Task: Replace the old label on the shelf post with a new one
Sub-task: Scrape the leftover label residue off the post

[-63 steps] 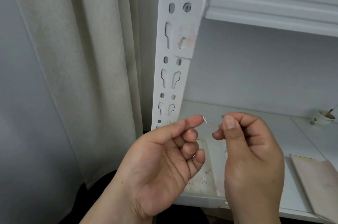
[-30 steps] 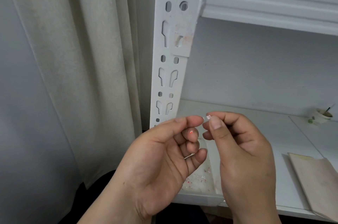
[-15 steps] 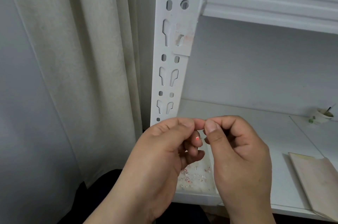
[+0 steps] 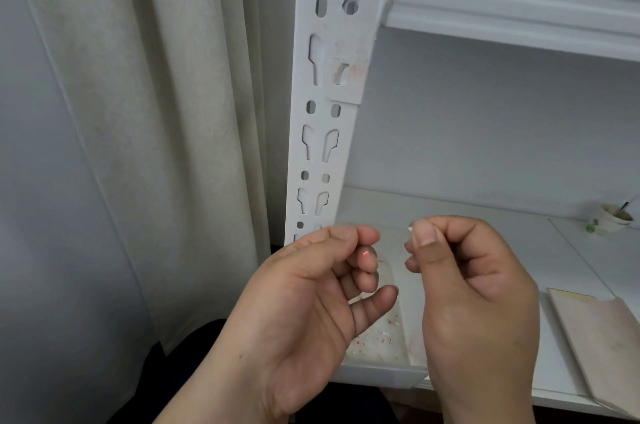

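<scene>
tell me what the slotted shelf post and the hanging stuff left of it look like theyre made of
Shelf post: looks like sheet metal painted matt white, going by its thin punched keyhole slots. Curtain: seemingly woven cloth, off-white and matt; it hangs in soft vertical folds.

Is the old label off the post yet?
Mostly off: the shelf post shows only pinkish residue; right hand pinches a scrap.
</scene>
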Demonstrator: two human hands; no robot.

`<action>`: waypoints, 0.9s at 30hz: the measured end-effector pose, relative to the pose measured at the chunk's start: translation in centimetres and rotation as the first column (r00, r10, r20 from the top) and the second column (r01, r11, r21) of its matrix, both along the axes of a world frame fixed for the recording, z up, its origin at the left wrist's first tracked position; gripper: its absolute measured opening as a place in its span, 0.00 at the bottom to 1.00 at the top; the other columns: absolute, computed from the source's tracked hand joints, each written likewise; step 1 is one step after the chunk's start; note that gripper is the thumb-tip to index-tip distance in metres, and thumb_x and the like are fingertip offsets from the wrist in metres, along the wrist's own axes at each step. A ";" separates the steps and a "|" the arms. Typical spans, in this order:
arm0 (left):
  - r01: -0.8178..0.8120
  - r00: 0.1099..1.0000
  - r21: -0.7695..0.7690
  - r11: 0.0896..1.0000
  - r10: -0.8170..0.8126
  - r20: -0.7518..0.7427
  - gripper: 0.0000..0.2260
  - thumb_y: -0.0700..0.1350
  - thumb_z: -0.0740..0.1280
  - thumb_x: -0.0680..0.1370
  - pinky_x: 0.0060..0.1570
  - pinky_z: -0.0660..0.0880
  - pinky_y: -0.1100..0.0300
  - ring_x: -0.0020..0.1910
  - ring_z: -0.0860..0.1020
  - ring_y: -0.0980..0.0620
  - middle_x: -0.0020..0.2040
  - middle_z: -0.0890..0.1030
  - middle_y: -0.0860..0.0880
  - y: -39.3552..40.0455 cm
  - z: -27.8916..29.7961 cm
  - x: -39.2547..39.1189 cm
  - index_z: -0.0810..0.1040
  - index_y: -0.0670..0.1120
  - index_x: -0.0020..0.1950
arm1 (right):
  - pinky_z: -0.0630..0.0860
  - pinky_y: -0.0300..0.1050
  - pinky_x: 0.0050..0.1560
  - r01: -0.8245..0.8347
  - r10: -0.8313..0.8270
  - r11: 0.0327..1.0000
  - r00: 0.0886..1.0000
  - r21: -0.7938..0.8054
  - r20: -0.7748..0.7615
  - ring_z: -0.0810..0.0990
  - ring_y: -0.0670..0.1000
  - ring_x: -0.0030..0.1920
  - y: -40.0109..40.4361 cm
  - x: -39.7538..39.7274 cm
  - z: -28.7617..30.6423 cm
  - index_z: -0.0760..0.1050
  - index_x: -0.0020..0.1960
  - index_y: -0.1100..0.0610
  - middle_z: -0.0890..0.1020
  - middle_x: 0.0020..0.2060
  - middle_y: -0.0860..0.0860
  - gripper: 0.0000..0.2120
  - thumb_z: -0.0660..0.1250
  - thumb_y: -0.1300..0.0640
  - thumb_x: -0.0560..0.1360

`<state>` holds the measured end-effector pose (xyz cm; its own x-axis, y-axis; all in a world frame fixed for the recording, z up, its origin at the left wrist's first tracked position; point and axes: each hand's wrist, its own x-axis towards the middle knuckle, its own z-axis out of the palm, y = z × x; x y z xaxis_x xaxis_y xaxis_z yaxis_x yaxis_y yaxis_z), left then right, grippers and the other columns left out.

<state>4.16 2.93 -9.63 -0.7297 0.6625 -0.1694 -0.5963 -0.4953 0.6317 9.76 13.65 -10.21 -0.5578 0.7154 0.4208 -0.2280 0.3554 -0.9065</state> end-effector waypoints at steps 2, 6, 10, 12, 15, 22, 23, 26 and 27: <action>0.007 0.999 0.000 1.000 -0.007 -0.037 0.07 0.40 0.66 0.71 0.37 0.80 0.53 0.31 0.76 0.52 0.35 0.78 0.45 0.0 0.0 0.1 0.83 0.40 0.45 | 0.74 0.29 0.35 -0.084 0.083 0.995 0.996 -0.049 -0.024 0.80 0.44 0.34 -0.1 0.1 0.3 0.80 0.39 0.48 0.83 0.34 0.46 0.03 0.71 0.49 0.70; -0.033 0.996 -0.014 0.999 0.032 -0.085 0.11 0.40 0.66 0.71 0.39 0.81 0.53 0.37 0.80 0.49 0.40 0.82 0.41 0.1 -0.3 0.1 0.83 0.39 0.49 | 0.76 0.32 0.39 -0.190 0.191 0.980 0.982 0.056 -0.016 0.83 0.46 0.40 -0.2 0.2 0.2 0.81 0.40 0.47 0.84 0.37 0.47 0.02 0.73 0.52 0.71; -0.081 0.985 -0.050 0.996 0.072 -0.155 0.12 0.41 0.65 0.71 0.42 0.82 0.51 0.46 0.80 0.43 0.44 0.83 0.38 0.2 -0.4 0.1 0.83 0.39 0.50 | 0.73 0.30 0.44 -0.158 0.158 0.952 0.987 0.262 0.023 0.81 0.47 0.45 0.1 0.0 0.0 0.81 0.41 0.47 0.82 0.40 0.47 0.02 0.69 0.52 0.71; -0.126 0.972 -0.077 0.989 0.107 -0.210 0.12 0.41 0.65 0.71 0.42 0.81 0.52 0.48 0.80 0.41 0.44 0.83 0.37 0.2 -0.5 0.2 0.83 0.39 0.50 | 0.71 0.27 0.44 -0.119 0.106 0.924 0.993 0.364 0.055 0.80 0.44 0.45 0.2 -0.1 -0.1 0.80 0.41 0.48 0.80 0.39 0.46 0.03 0.70 0.56 0.71; -0.229 0.925 -0.162 0.960 0.163 -0.344 0.09 0.37 0.63 0.77 0.46 0.81 0.50 0.47 0.81 0.42 0.44 0.83 0.38 0.3 -0.5 0.4 0.84 0.42 0.48 | 0.68 0.24 0.43 -0.074 0.029 0.882 0.994 0.465 0.104 0.78 0.40 0.44 0.2 -0.2 -0.1 0.77 0.39 0.48 0.78 0.38 0.43 0.04 0.67 0.54 0.72; -0.299 0.889 -0.274 0.914 0.162 -0.428 0.12 0.36 0.60 0.81 0.45 0.79 0.54 0.40 0.81 0.51 0.41 0.86 0.44 0.8 -0.3 0.8 0.82 0.45 0.50 | 0.70 0.29 0.34 -0.129 0.112 0.989 0.976 0.079 0.189 0.78 0.44 0.36 0.7 -0.4 -0.7 0.75 0.39 0.51 0.82 0.34 0.44 0.09 0.65 0.51 0.77; -0.303 0.888 -0.278 0.911 0.164 -0.430 0.11 0.36 0.60 0.81 0.45 0.79 0.55 0.39 0.82 0.51 0.41 0.86 0.44 0.8 -0.4 0.8 0.82 0.45 0.50 | 0.70 0.29 0.32 -0.117 0.110 0.993 0.975 0.027 0.191 0.78 0.44 0.35 0.9 -0.5 -0.9 0.75 0.39 0.52 0.82 0.34 0.44 0.10 0.63 0.53 0.78; -0.314 0.890 -0.288 0.905 0.174 -0.422 0.11 0.37 0.61 0.81 0.44 0.79 0.55 0.39 0.81 0.52 0.41 0.86 0.44 0.8 -0.8 0.4 0.83 0.45 0.50 | 0.72 0.35 0.38 -0.086 0.091 0.996 0.976 -0.036 0.199 0.79 0.42 0.36 1.3 -0.8 -1.2 0.75 0.40 0.52 0.80 0.34 0.43 0.11 0.60 0.54 0.80; -0.313 0.891 -0.293 0.903 0.173 -0.419 0.11 0.37 0.61 0.81 0.44 0.79 0.55 0.39 0.81 0.52 0.40 0.86 0.45 0.8 -0.9 0.3 0.83 0.45 0.50 | 0.72 0.38 0.39 -0.086 0.093 0.995 0.973 -0.041 0.210 0.80 0.42 0.36 1.4 -0.9 -1.3 0.74 0.41 0.53 0.80 0.35 0.43 0.11 0.59 0.54 0.80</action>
